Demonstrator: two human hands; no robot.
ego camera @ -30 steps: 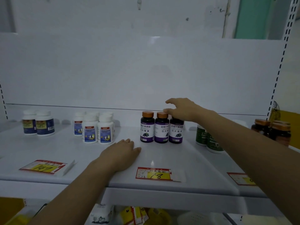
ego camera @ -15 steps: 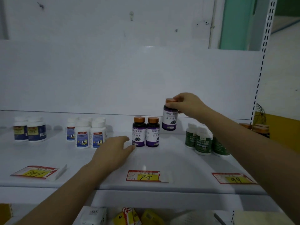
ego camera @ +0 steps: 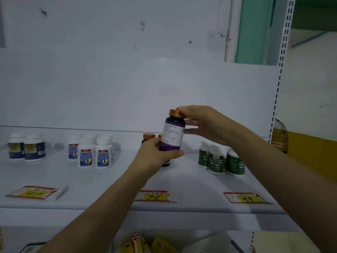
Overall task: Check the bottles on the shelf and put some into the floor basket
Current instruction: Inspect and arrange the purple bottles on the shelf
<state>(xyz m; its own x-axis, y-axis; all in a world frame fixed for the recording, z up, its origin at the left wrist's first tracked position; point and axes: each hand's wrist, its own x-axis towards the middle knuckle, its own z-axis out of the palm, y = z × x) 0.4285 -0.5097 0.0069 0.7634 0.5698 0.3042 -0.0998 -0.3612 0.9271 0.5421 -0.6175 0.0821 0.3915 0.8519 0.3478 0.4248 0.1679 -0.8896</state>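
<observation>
Purple bottle held between left hand below, right hand at cap.

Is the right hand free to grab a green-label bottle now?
Probably not yet: the right hand and left hand both hold the purple bottle. The green-label bottles stand unobstructed just below.

Held bottle: back label print too small for us to read; base hidden by left hand.
Purple bottles behind left hand: we see only caps, one base.
Green bottles: label text blurred.
Lower-shelf packets: cut by bottom edge, we cannot identify.
Wire basket at right: partly behind upright.
Both forearms run out of frame.
</observation>
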